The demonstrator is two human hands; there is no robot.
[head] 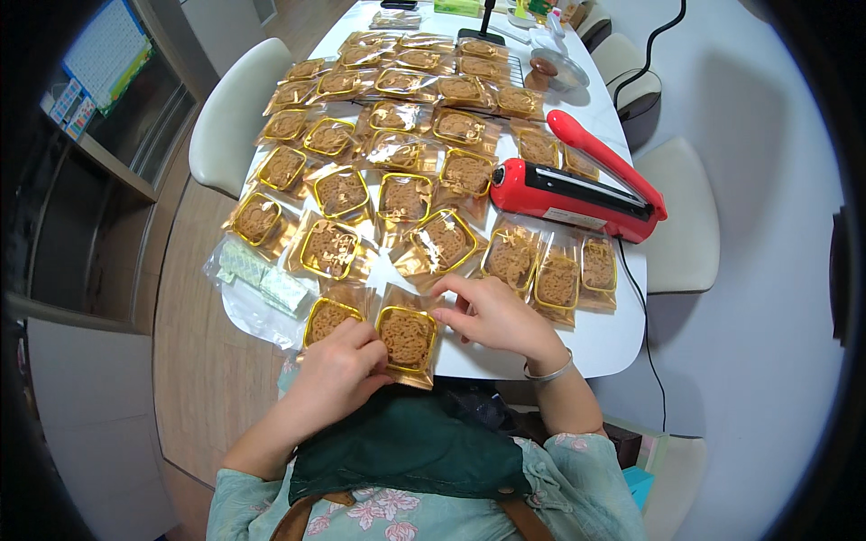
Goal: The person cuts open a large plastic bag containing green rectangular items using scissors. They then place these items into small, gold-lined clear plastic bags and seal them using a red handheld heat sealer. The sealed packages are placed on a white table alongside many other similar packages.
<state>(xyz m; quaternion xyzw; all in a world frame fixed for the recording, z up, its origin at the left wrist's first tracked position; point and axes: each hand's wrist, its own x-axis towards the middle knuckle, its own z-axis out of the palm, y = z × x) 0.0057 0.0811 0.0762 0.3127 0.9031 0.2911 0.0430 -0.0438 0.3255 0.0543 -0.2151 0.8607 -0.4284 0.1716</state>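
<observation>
A mooncake in a clear, gold-bottomed bag (407, 338) lies at the table's near edge. My left hand (348, 358) is at its lower left corner, the fingertips bent at the bag; whether they pinch it I cannot tell. Under and beyond that hand lies another bagged mooncake (329, 316). At the right of the first bag, my right hand (484, 311) has its thumb and index finger apart near the bag's upper edge. To the right lie more bagged mooncakes (557, 280). Many others (404, 197) cover the table beyond. A red impulse heat sealer (575, 196) stands at the right, its arm raised.
Small patterned packets (260, 274) lie in a clear plastic bag at the near left corner. A black stand (482, 35) and a clear lid with a brown knob (543, 67) stand at the far end. A black cord (639, 304) hangs over the right edge. Chairs (233, 115) flank the table (609, 345).
</observation>
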